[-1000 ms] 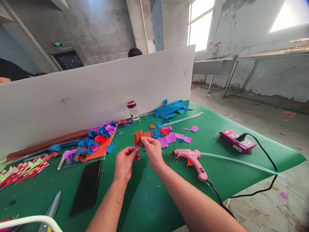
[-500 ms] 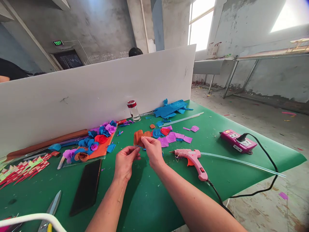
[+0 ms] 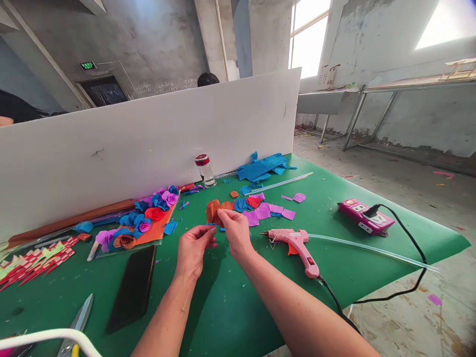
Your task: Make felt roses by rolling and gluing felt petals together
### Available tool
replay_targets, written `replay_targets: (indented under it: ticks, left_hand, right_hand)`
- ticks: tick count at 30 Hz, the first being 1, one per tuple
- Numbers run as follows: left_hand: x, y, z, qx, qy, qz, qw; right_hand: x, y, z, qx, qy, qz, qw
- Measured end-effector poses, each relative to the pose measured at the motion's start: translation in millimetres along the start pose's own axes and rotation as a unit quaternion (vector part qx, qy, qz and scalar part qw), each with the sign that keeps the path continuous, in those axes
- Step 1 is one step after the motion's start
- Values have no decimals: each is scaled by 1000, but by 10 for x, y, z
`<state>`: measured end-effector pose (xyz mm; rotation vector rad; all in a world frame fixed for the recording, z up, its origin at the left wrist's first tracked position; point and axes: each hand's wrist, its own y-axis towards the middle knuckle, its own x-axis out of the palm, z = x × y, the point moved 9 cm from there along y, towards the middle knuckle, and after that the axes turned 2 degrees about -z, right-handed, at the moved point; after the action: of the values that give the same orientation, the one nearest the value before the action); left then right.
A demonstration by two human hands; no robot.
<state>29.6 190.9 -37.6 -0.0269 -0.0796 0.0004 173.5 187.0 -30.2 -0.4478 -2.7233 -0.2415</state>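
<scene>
My left hand [image 3: 195, 245] is closed in a pinch, with a sliver of blue crepe paper [image 3: 211, 225] showing at its fingertips. Just beside it, my right hand [image 3: 237, 230] also pinches, thumb against fingers; what lies between them is hidden. Brown crepe paper petals [image 3: 213, 212] show right behind the right fingertips, and I cannot tell whether they are touched. Beyond that hand lie blue petals [image 3: 241, 205], a red petal [image 3: 254, 202] and purple paper pieces [image 3: 263, 211]. A pink glue gun [image 3: 293, 243] rests to the right, a clear glue stick [image 3: 364, 250] in its back.
Finished paper flowers [image 3: 153, 214] lie at left, near a black phone [image 3: 133, 287] and scissors [image 3: 80, 317]. A lidded glass jar [image 3: 206, 171] and blue crepe paper [image 3: 264, 167] stand along the white board [image 3: 156, 139]. A power strip [image 3: 366, 216] with a black cord sits right.
</scene>
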Motion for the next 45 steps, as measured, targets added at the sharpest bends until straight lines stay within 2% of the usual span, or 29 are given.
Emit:
replay_targets:
  ticks: [16,20,25,34,45]
  left_hand:
    - [25,-4,9,2,-4,-5,1000]
    - [19,-4,7,0,-2,-3,1000]
    - [5,2,-2,-3,1,1,1000]
    - [13,-15,19,1,1,-4,1000]
    - [5,-16,21,10,8,-7,1000]
  right_hand:
    - [13,4,56,17,16,-7,1000]
    - [34,7,75,31,63,-12,997]
    - [19,15,174,77,111,13,991]
    - [46,3,119,52,119,-6,992]
    - [8,16,149,57,95,8,994]
